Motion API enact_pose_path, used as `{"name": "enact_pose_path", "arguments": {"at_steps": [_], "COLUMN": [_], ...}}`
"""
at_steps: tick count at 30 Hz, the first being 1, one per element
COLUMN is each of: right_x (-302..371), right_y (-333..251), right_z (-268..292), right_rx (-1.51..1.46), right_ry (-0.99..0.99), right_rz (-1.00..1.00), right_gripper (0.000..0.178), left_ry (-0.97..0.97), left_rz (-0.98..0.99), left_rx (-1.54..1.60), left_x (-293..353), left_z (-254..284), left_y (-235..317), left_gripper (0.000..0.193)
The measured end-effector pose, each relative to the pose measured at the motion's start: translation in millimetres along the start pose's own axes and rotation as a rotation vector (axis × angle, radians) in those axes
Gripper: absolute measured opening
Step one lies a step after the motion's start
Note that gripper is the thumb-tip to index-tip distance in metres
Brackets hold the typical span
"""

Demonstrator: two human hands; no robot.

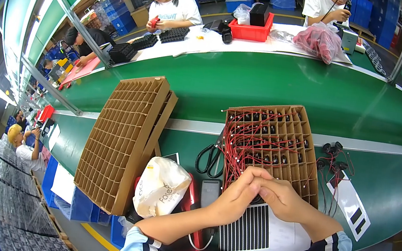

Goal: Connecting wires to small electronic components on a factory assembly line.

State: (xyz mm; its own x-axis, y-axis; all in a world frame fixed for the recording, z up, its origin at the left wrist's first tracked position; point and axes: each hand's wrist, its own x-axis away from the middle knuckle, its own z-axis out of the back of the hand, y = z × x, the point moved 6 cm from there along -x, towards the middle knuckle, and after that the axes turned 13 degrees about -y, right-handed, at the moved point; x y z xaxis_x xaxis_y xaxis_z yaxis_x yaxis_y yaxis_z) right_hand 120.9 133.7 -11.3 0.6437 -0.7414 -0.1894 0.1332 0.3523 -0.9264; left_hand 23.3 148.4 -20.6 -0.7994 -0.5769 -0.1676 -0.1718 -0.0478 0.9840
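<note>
My left hand (pixel 236 193) and my right hand (pixel 280 197) meet with fingers closed together at the near edge of a cardboard divider tray (pixel 308 124). That tray holds several small black parts with red wires (pixel 247 142) in its cells. What the fingertips pinch is hidden between them. Below my hands lies a white sheet with black stripes (pixel 250 231). Black-handled scissors (pixel 211 158) rest just left of the tray.
An empty cardboard divider tray (pixel 123 135) lies to the left, a white plastic bag (pixel 160 186) beside it. Loose black parts with wires (pixel 332 163) sit to the right on the green belt (pixel 267 83). Other people work at the far white table (pixel 252 46) with a red bin (pixel 250 30).
</note>
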Motion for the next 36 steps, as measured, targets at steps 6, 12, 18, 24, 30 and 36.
{"name": "enact_pose_path", "arguments": {"at_steps": [6, 12, 18, 24, 30, 36], "right_x": [2, 8, 4, 2, 5, 2], "right_y": [9, 37, 25, 19, 25, 23], "right_z": [1, -5, -3, -9, -12, -12], "right_rx": [-0.202, -0.290, -0.180, -0.194, -0.309, -0.260], "right_ry": [-0.008, -0.020, -0.064, -0.127, -0.153, -0.152], "right_rz": [0.010, -0.088, -0.070, -0.023, -0.020, -0.051], "right_gripper": [0.038, 0.039, 0.035, 0.038, 0.043, 0.043], "left_ry": [-0.140, -0.193, -0.172, -0.149, -0.170, -0.151], "left_rz": [0.018, 0.032, 0.061, 0.095, 0.106, 0.091], "left_rx": [-0.185, -0.344, -0.292, -0.233, -0.330, -0.356], "left_x": [-5, -5, -3, -2, -3, -2], "left_z": [-11, -14, -14, -18, -19, -18], "left_y": [15, 13, 11, 1, 7, 2], "left_gripper": [0.055, 0.047, 0.050, 0.060, 0.060, 0.060]}}
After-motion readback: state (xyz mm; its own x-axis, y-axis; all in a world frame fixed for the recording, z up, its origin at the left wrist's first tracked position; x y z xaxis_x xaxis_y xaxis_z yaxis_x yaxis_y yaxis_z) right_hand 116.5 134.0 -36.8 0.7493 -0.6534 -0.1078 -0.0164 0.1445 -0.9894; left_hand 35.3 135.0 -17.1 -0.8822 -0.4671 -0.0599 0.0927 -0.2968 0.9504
